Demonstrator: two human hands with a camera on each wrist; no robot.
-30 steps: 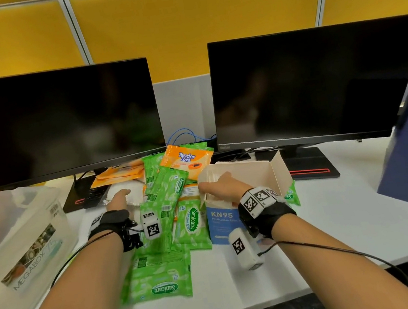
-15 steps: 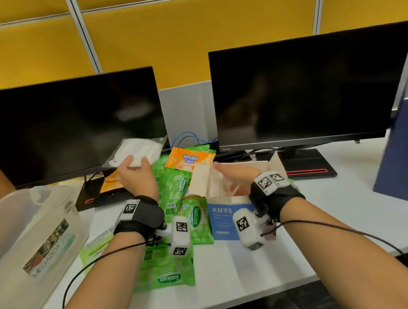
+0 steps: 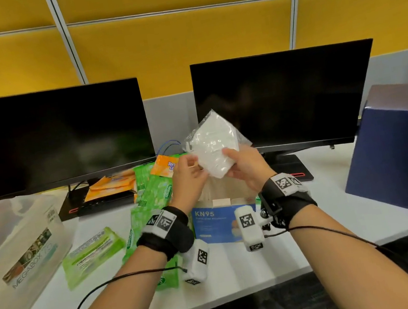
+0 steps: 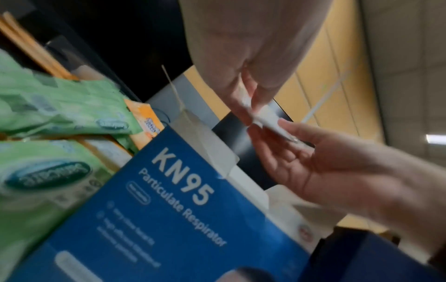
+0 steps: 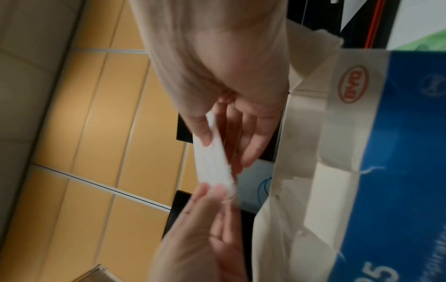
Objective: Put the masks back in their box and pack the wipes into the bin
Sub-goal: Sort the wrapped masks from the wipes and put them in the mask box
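Both hands hold a white mask in clear wrap (image 3: 213,146) upright above the open blue KN95 box (image 3: 222,221). My left hand (image 3: 188,174) pinches its lower left edge and my right hand (image 3: 243,161) grips its lower right corner. From the left wrist view the mask (image 4: 267,118) is edge-on between both hands, over the box (image 4: 173,209). In the right wrist view the mask (image 5: 214,158) sits beside the box's open flaps (image 5: 311,152). Green wipe packs (image 3: 94,253) and orange ones (image 3: 110,184) lie left of the box. The clear bin (image 3: 11,254) stands at far left.
Two dark monitors (image 3: 51,136) (image 3: 285,97) stand behind the desk items, their bases on the white desk (image 3: 329,217). A dark blue box (image 3: 396,151) sits at the right edge. Cables run from both wrist bands.
My left hand lifted the mask from the desk and carried it right, over the box. My right hand left the box flap and took hold of the mask's other side.
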